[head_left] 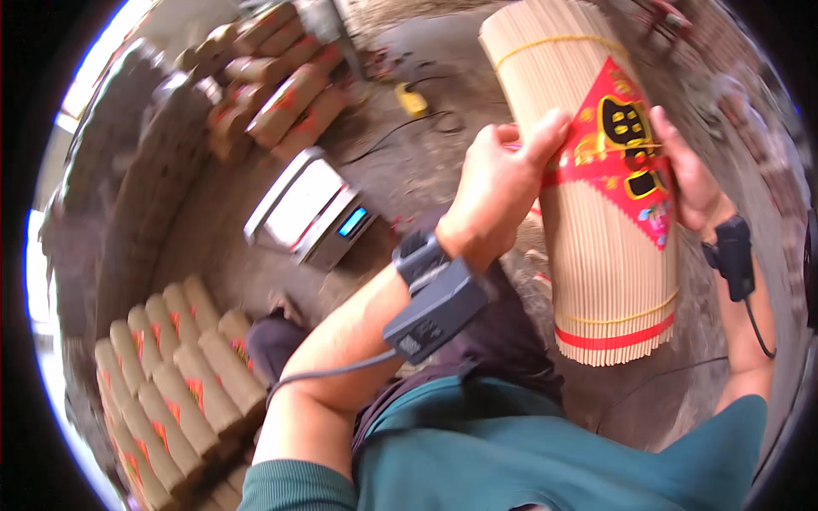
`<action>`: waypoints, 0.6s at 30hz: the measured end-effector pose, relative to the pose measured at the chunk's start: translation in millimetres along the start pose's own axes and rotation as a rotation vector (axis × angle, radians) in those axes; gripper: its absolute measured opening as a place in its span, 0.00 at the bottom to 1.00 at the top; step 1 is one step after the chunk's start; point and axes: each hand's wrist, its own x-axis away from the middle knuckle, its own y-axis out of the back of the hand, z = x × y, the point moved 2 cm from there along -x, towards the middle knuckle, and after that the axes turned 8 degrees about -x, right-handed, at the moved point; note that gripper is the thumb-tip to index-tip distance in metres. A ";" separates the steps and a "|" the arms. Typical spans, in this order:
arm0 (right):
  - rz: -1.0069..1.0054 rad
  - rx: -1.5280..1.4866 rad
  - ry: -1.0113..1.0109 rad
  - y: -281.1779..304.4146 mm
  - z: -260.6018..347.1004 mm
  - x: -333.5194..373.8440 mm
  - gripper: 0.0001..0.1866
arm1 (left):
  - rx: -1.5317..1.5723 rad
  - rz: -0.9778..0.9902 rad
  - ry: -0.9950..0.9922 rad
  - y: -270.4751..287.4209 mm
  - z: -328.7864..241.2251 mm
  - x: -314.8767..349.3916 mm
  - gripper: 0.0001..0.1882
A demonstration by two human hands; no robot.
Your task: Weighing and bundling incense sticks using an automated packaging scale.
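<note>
A thick round bundle of thin pale sticks (609,281) is held up in front of me, tilted slightly. Yellow bands circle it near both ends, and a red strip runs round its lower end. A red diamond-shaped label (643,209) with black and gold print wraps its middle. My left hand (503,175) grips the bundle's left side at the label's edge, thumb on the front and the other fingers partly hidden behind. My right hand (688,175) clasps the opposite side, its fingers on the label. Both wrists carry strapped black devices with cables.
A scale (311,209) with a lit blue display stands on the floor to the left. Rows of wrapped cylindrical packs (183,396) lie at lower left. More packs (290,106) are piled at far left. A yellow power socket (411,100) and its black cable lie on the floor.
</note>
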 end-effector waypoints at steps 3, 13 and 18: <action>0.064 0.030 -0.004 -64.0 -4.0 -18.3 0.29 | 0.116 -0.076 0.072 56.2 -18.7 28.3 0.30; 0.325 0.020 -0.447 -201.7 -108.9 -124.8 0.32 | 0.272 -0.488 0.352 200.7 11.4 151.6 0.17; 0.256 0.038 -0.695 -225.0 -201.3 -183.8 0.31 | 0.331 -0.553 0.569 274.9 87.4 169.8 0.17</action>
